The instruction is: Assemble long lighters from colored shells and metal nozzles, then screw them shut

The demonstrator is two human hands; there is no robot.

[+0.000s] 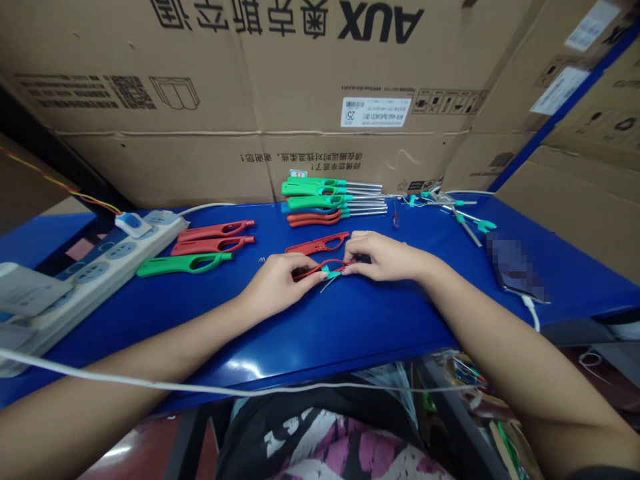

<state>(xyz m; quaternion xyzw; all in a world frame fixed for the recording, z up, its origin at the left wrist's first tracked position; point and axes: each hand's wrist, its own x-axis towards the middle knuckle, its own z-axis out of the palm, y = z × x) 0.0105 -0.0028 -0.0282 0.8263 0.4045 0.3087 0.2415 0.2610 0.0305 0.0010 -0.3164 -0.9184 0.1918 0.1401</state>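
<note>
Near the middle of the blue table, my left hand [280,283] is closed on the left part of a red lighter casing [330,263]. Fingers of my right hand [375,257] pinch the same casing at its right end. A small teal piece [331,273] and a thin metal rod lie at the casing between my fingertips. Just beyond my hands rests another red casing half [319,245]. To the left are two red casings [213,245] and a green casing [185,264]. Green and orange lighters with metal tubes [320,201] are piled at the back.
A white power strip [100,280] runs along the left, with a white cable crossing in front. At the back right are teal-tipped tubes [467,223] and a small screwdriver [395,217]. A phone [515,267] lies at right; cardboard [280,107] stands behind.
</note>
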